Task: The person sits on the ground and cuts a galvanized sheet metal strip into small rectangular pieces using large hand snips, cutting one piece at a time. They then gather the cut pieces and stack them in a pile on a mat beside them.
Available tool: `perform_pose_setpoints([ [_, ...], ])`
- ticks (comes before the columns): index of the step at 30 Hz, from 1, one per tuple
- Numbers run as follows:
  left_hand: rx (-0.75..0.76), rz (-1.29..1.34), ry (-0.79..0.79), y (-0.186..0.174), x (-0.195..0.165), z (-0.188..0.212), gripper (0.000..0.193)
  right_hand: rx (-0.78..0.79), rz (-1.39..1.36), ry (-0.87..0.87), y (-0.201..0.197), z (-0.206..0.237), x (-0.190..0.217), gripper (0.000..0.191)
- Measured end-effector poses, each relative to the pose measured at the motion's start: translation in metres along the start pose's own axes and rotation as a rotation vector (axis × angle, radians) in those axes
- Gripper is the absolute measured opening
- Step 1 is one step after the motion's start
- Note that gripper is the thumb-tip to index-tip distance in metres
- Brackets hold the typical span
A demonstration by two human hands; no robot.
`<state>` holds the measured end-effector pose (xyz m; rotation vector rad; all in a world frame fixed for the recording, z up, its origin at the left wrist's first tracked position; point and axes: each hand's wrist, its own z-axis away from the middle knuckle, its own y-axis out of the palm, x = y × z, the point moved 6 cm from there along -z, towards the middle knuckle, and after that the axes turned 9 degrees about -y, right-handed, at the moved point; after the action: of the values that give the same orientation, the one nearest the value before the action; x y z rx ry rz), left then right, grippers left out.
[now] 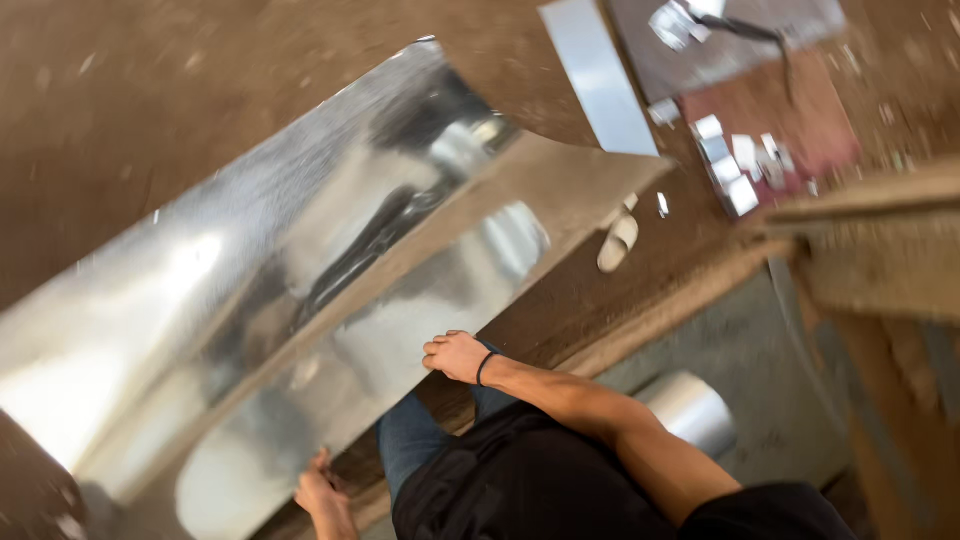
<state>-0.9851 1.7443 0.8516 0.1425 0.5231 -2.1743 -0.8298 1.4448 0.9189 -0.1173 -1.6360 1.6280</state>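
Observation:
A large shiny sheet of metal (300,270), bent along a lengthwise fold, lies slanted across the brown floor. My right hand (455,355), with a dark band on the wrist, grips the sheet's near edge about halfway along. Lower down, my left hand (322,495) holds the same edge close to the bottom of the view. My knee in blue jeans (410,440) sits between the two hands, right against the sheet. The picture is motion-blurred.
A narrow metal strip (600,75) lies at the top. Several small metal cut pieces (740,160) rest on a reddish board (790,110). A pale sandal-like object (618,243) lies past the sheet's corner. A metal roll (690,410) and a wooden bench (880,250) stand on the right.

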Motion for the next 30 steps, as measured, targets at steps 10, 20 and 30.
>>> perform_pose_setpoints([
  [10,0.255,-0.443,-0.115,0.010,-0.039,-0.022,0.026,-0.022,0.118,0.264,0.038,-0.026,0.024,0.015],
  [20,0.900,-1.067,0.482,0.042,-0.030,-0.055,0.052,-0.448,-0.096,0.625,0.053,0.036,0.059,0.028],
  [30,0.425,-0.767,-0.052,0.028,0.038,-0.089,0.033,-0.185,-0.334,1.268,0.132,0.296,0.073,0.032],
])
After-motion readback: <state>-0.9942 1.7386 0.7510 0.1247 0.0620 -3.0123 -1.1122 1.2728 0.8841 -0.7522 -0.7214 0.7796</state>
